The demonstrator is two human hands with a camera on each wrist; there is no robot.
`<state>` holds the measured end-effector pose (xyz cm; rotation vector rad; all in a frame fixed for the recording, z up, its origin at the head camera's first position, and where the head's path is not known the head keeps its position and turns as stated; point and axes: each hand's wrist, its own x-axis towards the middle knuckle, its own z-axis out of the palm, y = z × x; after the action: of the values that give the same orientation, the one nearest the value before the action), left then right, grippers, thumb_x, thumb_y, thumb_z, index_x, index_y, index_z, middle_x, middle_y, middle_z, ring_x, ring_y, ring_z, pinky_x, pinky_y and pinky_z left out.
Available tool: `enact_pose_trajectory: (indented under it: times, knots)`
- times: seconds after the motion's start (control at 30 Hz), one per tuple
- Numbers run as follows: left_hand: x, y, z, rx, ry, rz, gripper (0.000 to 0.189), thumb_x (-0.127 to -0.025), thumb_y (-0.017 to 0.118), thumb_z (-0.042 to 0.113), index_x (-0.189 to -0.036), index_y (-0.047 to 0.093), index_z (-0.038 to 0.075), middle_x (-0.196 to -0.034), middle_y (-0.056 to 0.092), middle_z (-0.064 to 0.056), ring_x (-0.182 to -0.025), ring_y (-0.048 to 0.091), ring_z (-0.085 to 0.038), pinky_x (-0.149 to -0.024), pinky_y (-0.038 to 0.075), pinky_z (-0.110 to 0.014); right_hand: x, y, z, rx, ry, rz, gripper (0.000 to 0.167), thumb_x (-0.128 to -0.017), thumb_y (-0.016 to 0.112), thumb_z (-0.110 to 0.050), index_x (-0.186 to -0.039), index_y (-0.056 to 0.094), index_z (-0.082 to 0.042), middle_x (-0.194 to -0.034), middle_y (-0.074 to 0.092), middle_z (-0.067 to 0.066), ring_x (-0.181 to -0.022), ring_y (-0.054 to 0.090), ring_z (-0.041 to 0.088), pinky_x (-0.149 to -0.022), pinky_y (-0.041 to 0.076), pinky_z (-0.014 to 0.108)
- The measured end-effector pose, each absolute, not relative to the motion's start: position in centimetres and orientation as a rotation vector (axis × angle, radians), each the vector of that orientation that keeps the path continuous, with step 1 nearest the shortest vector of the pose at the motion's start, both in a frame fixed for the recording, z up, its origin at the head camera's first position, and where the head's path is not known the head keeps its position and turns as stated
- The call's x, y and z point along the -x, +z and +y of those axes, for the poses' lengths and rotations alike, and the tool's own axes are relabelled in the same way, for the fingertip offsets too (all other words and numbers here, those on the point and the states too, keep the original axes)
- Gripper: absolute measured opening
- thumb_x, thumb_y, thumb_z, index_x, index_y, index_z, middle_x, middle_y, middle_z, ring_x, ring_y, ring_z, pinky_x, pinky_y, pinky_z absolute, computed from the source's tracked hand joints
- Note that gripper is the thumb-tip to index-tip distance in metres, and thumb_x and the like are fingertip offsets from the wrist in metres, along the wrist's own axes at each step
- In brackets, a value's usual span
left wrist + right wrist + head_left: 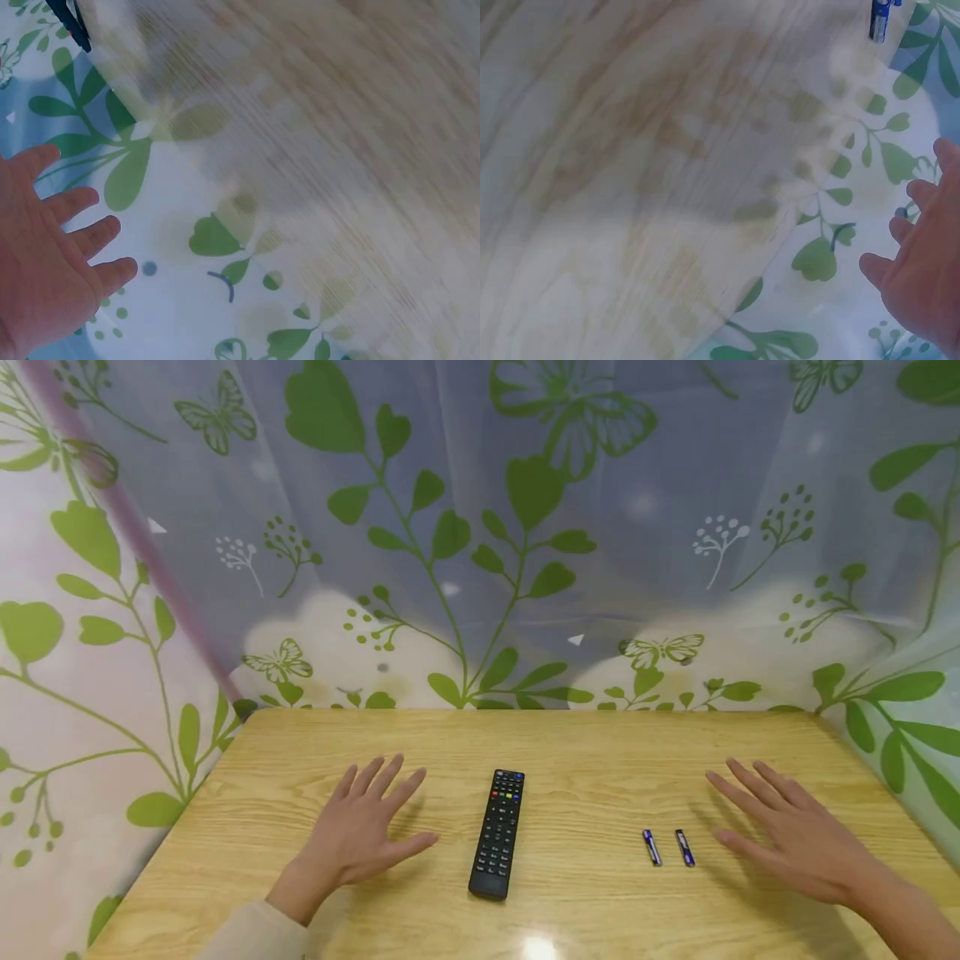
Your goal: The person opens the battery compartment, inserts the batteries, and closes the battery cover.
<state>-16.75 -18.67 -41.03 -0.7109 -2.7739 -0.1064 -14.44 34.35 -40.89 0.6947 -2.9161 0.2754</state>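
A person's left hand (pixel 356 835) and right hand (pixel 798 839) spread over a wood-grain table (pixel 585 760), fingers extended, both grasps released. Near the left thumb, a black remote (pixel 497 835) lies buttons up around the table's middle. Two batteries (pixel 652 847) rest side by side, slightly apart, between remote and right hand, closer to the hand. A leaf-print curtain (pixel 645 568) hangs behind.

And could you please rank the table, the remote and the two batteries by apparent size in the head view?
1. Table
2. Remote
3. Left battery and right battery: too alike to rank.
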Motion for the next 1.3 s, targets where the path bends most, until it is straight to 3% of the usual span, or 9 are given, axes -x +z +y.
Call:
enact_pose_trajectory:
  times: [0.37, 0.57, 0.67, 1.3]
  knots:
    - [17.1, -41.2, -17.1, 0.723, -0.150, -2.805, 0.079, -0.085, 0.039, 0.077, -0.147, 0.039, 0.029, -0.152, 0.032, -0.009, -0.138, 0.027, -0.034, -0.110, 0.020, -0.058, 15.3, -40.8, 31.9, -0.727, 0.286, -2.893, 0.065, -0.096, 0.055, -0.043, -0.152, 0.027, -0.025, -0.157, 0.016, 0.008, -0.143, 0.009, 0.034, -0.115, -0.005, 0.041]
    - [17.4, -41.2, -16.5, 0.737, -0.149, -2.798, 0.078, -0.086, 0.038, 0.075, -0.147, 0.040, 0.027, -0.151, 0.033, -0.010, -0.137, 0.028, -0.035, -0.109, 0.022, -0.058, 15.8, -40.8, 30.5, -0.741, 0.362, -2.917, 0.065, -0.096, 0.055, -0.044, -0.152, 0.025, -0.027, -0.158, 0.014, 0.006, -0.141, 0.013, 0.038, -0.109, 0.014, 0.059]
    - [17.5, -41.2, -16.2, 0.741, -0.163, -2.805, 0.077, -0.087, 0.038, 0.074, -0.147, 0.039, 0.026, -0.152, 0.032, -0.010, -0.137, 0.029, -0.035, -0.109, 0.023, -0.057, 16.0, -40.7, 29.8, -0.761, 0.364, -2.916, 0.065, -0.096, 0.054, -0.044, -0.152, 0.025, -0.028, -0.158, 0.014, 0.005, -0.141, 0.014, 0.039, -0.105, 0.021, 0.060]
    - [17.4, -41.1, -13.7, 0.728, -0.262, -2.873, 0.072, -0.091, 0.038, 0.068, -0.146, 0.040, 0.023, -0.151, 0.034, -0.009, -0.135, 0.033, -0.033, -0.107, 0.030, -0.052, 16.6, -41.0, 26.7, -0.850, 0.357, -2.911, 0.065, -0.096, 0.053, -0.047, -0.152, 0.027, -0.025, -0.158, 0.016, 0.007, -0.142, 0.013, 0.035, -0.104, 0.023, 0.058]
